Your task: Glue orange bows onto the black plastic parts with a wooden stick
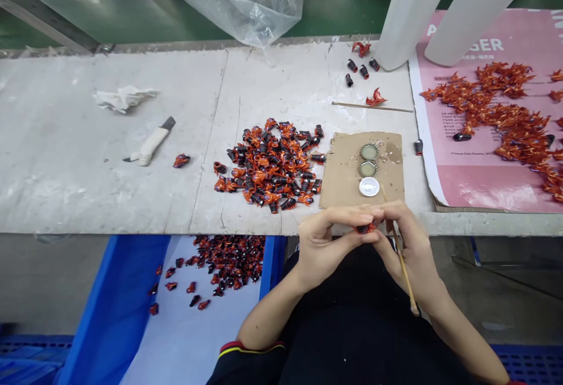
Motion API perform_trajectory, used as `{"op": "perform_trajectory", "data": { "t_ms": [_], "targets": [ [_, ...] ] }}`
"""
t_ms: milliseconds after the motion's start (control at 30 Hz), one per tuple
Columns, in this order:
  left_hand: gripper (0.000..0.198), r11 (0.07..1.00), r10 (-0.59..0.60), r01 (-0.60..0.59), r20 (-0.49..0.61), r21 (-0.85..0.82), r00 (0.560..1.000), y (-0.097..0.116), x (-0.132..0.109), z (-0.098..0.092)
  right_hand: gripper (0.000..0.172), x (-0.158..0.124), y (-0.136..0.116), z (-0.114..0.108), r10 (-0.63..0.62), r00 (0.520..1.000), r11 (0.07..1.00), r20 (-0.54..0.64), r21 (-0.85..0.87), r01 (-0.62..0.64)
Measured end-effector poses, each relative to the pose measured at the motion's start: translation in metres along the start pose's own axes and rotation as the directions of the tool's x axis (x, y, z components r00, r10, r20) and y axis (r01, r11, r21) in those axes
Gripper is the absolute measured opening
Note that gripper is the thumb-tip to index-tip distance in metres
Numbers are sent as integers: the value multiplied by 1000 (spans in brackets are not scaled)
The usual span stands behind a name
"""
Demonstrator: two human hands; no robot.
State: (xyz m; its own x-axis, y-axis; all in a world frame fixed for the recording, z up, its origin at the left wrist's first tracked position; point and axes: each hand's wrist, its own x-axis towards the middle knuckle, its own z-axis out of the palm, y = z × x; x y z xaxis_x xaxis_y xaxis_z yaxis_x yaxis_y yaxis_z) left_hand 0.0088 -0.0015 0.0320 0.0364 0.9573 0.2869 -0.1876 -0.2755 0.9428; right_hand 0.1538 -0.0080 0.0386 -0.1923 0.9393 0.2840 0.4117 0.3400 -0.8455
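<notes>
At far left, a crumpled tissue [124, 99] and a wrapped tool [152, 143] lie loose on the worktable [48, 139]; a stray orange piece [180, 160] near the tool could easily be overlooked. Below the table edge, a blue bin [112, 291] contains similar red-and-black pieces [233, 262]. The pile [270, 165] stands above it, unbounded by any rim: a sweep of the left forearm could spill pieces over the edge and mix the two lots. The left hand [323, 247] pinches a small red-and-black piece [365, 229] between thumb and fingers, just off the table's front edge; a slack grip could drop it toward the lap. Just beyond, two bottle caps [368, 169] and a white disc [369, 186] sit on cardboard [338, 162]; a careless knuckle could tip them. The right hand [411, 244] brings its fingertips to the same piece while holding a thin stick [404, 276] between thumb and fingers, a double duty that may cause a slip. At far right, orange parts [519, 115] crowd a pink sheet [466, 183], where a snagged corner could scatter them.
</notes>
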Motion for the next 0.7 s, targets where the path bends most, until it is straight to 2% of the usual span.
{"op": "perform_trajectory", "data": {
  "t_ms": [233,367,433,533,633,700],
  "targets": [
    [14,996,-28,33,70,-77,997,-5,5,-4,24,3,-1,-5,-114,988,990,104,90,105],
    [11,974,-122,145,136,-176,983,-2,5,-5,29,5,-1,-6,-171,983,983,60,71,167],
    [11,938,-195,231,158,-260,968,0,5,-4,26,6,-1,-6,-191,981,980,21,53,189],
    [12,829,-312,362,185,-426,932,2,6,-1,18,8,-1,-5,-245,969,969,-39,12,246],
    [18,727,-331,406,236,-554,914,4,6,3,11,9,-2,-5,-320,944,947,-78,-52,317],
    [19,698,-314,405,256,-590,914,5,5,5,9,9,-4,-4,-356,930,933,-93,-97,347]
  ]
}}
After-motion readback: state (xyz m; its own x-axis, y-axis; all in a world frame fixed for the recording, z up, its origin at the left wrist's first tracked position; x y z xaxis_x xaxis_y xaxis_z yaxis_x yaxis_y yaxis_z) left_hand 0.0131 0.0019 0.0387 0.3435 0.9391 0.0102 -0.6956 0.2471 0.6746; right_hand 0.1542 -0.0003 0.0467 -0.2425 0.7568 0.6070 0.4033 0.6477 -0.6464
